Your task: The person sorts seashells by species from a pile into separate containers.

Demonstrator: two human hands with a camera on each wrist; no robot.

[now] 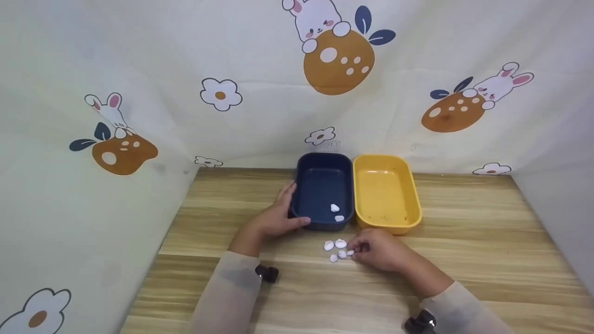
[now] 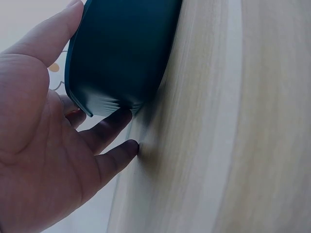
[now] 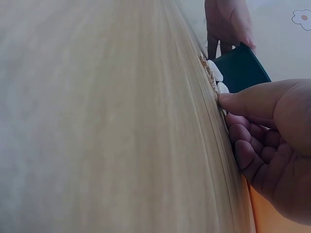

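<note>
My left hand rests against the near left corner of a dark blue plastic tub, thumb at the rim and fingers spread along its side. In the left wrist view the fingers are loosely extended, with fingertips at the tub's lower edge and the table. Two white pebble-like pieces lie inside the tub. Several similar white pieces lie on the table in front of it. At their right side my right hand pinches a small white piece between thumb and forefinger, its other fingers curled.
A yellow tub stands directly right of the blue one, with a few dark specks inside. Both tubs stand near the back edge of a wood-grain table. A printed curtain hangs behind and on the left.
</note>
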